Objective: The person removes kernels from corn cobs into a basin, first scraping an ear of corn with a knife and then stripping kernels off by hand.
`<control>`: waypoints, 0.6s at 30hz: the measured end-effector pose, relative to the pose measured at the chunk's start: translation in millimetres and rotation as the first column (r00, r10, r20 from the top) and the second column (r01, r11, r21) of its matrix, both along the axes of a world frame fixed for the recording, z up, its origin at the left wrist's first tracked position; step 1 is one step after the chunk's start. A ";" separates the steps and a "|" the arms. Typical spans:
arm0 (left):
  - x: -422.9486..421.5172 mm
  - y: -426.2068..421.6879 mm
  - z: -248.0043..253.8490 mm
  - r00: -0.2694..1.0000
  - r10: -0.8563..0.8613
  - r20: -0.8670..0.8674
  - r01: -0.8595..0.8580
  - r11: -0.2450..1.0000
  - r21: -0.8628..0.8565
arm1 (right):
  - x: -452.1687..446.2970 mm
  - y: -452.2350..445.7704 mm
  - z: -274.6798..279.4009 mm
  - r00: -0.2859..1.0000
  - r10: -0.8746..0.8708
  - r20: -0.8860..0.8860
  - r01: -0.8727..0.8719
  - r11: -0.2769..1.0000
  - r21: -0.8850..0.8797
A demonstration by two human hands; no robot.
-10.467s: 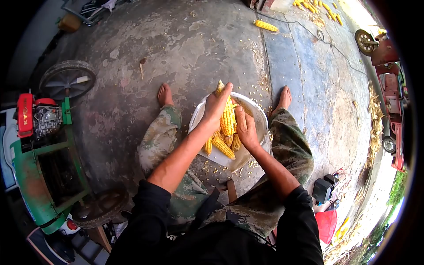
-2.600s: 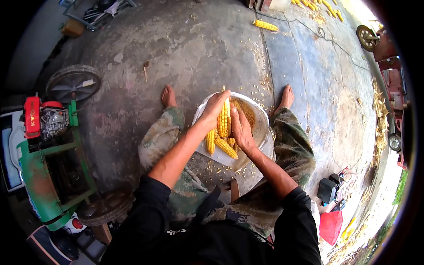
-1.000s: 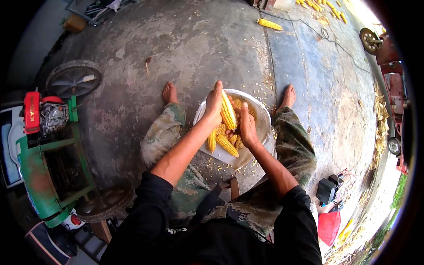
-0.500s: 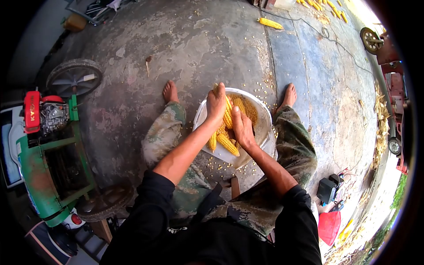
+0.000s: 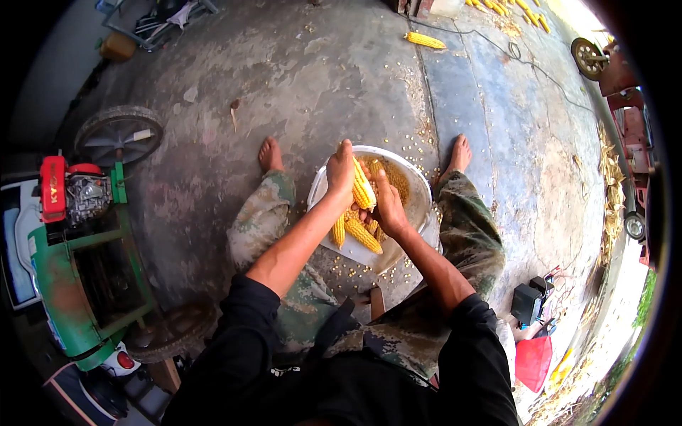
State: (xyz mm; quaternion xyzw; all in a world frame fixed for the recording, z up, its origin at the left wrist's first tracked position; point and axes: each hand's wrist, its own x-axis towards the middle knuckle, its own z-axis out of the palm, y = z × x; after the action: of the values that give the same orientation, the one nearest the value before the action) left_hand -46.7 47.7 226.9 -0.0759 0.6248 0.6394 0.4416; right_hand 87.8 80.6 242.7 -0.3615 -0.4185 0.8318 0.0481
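Observation:
Over a white basin [image 5: 425, 207] between my feet, my left hand [image 5: 341, 170] is wrapped round a yellow corn cob [image 5: 364, 186], which tilts with its lower end toward my right hand [image 5: 389, 206]. My right hand is at the cob's lower right side, thumb raised, its fingers curled and partly hidden beneath the cob. Below them in the basin lie several more cobs, among them a bumpy one [image 5: 363, 236] and an upright one [image 5: 339, 231]. Loose kernels [image 5: 395, 177] fill the far right part of the basin.
Kernels are scattered on the concrete floor around the basin. A single cob [image 5: 425, 40] lies farther off, beside a cable [image 5: 526, 64]. At left stands a green machine [image 5: 71, 291] with a red engine [image 5: 52, 189]. Black boxes [image 5: 527, 304] and a red bag [image 5: 533, 362] are at right.
My right hand has shifted slightly down along the cob, and more of the cob's face shows between my hands. The view has moved slightly.

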 end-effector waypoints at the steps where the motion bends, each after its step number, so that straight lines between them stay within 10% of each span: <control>1: -1.1 0.4 -0.6 0.999 0.013 0.034 -0.014 0.999 0.037 | 0.1 2.4 0.3 1.000 -0.005 0.012 0.005 0.999 -0.042; 9: -5.2 4.0 2.5 0.998 -0.002 0.062 0.000 0.999 0.036 | -2.4 -0.4 27.2 0.993 0.054 0.102 -0.070 0.986 0.154; 18: 7.0 0.0 -8.8 0.953 -0.078 -0.293 0.083 0.996 0.006 | -3.8 -1.7 16.0 0.986 0.023 0.164 -0.121 0.777 0.618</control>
State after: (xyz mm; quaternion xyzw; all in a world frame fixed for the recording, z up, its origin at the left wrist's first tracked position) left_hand -39.7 47.8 218.1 0.0491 0.6799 0.6307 0.3708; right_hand 84.0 79.0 258.7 -0.3691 -0.6865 0.6180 0.1023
